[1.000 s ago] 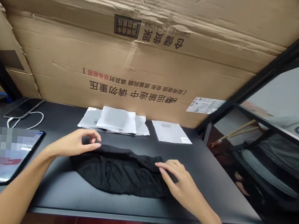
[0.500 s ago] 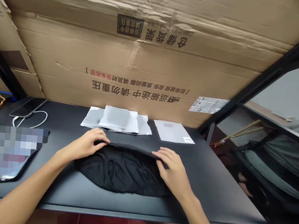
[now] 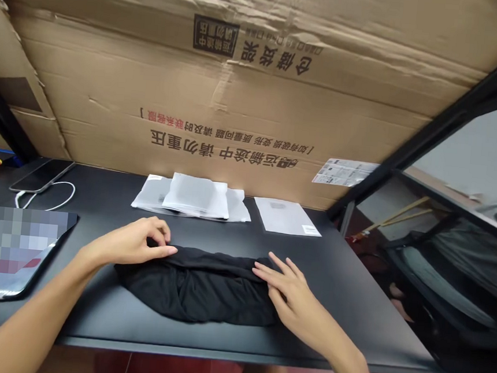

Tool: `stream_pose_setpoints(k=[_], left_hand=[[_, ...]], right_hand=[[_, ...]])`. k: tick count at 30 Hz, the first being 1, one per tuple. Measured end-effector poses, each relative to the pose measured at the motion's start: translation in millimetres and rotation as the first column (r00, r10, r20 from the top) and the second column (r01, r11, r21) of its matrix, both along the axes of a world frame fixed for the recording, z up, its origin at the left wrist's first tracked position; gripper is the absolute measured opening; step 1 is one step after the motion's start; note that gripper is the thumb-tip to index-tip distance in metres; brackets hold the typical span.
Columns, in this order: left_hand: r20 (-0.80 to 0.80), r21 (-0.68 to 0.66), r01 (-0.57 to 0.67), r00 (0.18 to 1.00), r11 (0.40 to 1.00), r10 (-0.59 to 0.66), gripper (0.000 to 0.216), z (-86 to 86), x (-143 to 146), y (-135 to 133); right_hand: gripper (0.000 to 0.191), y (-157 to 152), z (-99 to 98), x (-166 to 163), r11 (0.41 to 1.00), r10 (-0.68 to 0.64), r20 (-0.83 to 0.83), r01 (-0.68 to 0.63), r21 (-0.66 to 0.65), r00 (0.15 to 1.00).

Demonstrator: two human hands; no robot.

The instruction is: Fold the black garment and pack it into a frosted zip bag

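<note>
On worktop (image 3: 350, 311), nr front edge: black cloth (image 3: 212, 302), loosely bunched, long axis L–R, approx parallel to edge, w/ raised fold along far side. At far-L end: L hand (image 3: 133, 243), thumb tip on fold, other fingers curled just above; can't tell if pinching. At R end: R hand (image 3: 295, 298), fingers fanned apart, tips apparently on fold, no pinch visible. Most of cloth btwn hands + nearer body than fingertips; both hands abt equally close, one per end. Beyond, apart from cloth: overlapping white pouches (image 3: 198, 194), + single flat pouch (image 3: 284, 217) to R.
</note>
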State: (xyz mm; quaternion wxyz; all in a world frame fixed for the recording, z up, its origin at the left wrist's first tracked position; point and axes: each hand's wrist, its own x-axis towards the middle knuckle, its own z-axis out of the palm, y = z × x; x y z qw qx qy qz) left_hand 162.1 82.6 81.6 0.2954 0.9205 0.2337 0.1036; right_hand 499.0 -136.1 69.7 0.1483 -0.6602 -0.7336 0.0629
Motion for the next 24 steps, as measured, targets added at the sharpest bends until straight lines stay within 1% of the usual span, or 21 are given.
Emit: stream_pose_setpoints(k=[2,3,5,6,7,9,12,15,19,21,22,23,24], left_hand=[[0.076,0.073,-0.011,0.997,0.997,0.006,0.035,-2.1,9,-6],[0.102,0.102,0.005,0.995,0.995,-0.015,0.033,-3.7,13,-10],[0.104,0.150,0.079,0.990,0.986,-0.095,0.040,-7.6,20,-17],[0.085,0.169,0.129,0.986,0.977,-0.145,0.045,-9.9,23,-20],[0.060,0.180,0.180,0.979,0.967,-0.193,0.049,-12.2,25,-22],[0.008,0.186,0.273,0.960,0.944,-0.279,0.051,-17.3,26,-24],[-0.043,0.172,0.342,0.940,0.924,-0.339,0.049,-24.8,25,-22],[-0.052,0.161,0.338,0.941,0.927,-0.334,0.047,-30.6,24,-17],[-0.037,0.195,0.263,0.965,0.945,-0.261,0.045,-30.3,25,-15],[0.005,0.229,0.231,0.971,0.945,-0.239,0.044,-25.2,26,-17],[0.026,0.245,0.230,0.969,0.942,-0.244,0.044,-21.9,26,-19],[0.041,0.258,0.240,0.965,0.936,-0.259,0.044,-18.7,27,-22],[0.051,0.265,0.256,0.959,0.930,-0.278,0.045,-15.9,28,-24]], right_hand=[[0.039,0,3.2,-11,0.997,-0.044,-0.012,0.045,0.057,0.999],[0.037,0,3.0,-18,0.992,-0.072,-0.016,0.073,0.101,0.997],[0.036,1,-1.6,-33,0.978,-0.113,-0.008,0.113,0.173,0.994],[0.037,1,-5.7,-39,0.976,-0.121,0.007,0.118,0.182,0.993],[0.040,1,-10.4,-45,0.979,-0.122,0.027,0.116,0.168,0.992],[0.049,-1,-19.6,-51,0.989,-0.114,0.077,0.106,0.100,0.991],[0.055,0,-26.9,-47,0.994,-0.105,0.132,0.105,0.009,0.986],[0.053,8,-25.7,-36,0.993,-0.111,0.155,0.114,-0.015,0.982],[0.049,26,-22.5,-26,0.995,-0.103,0.154,0.103,0.005,0.983],[0.048,31,-23.1,-24,0.994,-0.105,0.128,0.098,0.055,0.986],[0.047,32,-23.9,-23,0.988,-0.130,0.103,0.120,0.099,0.986],[0.046,33,-25.0,-21,0.972,-0.183,0.066,0.170,0.160,0.981],[0.046,33,-26.3,-19,0.944,-0.256,0.017,0.246,0.221,0.967]])
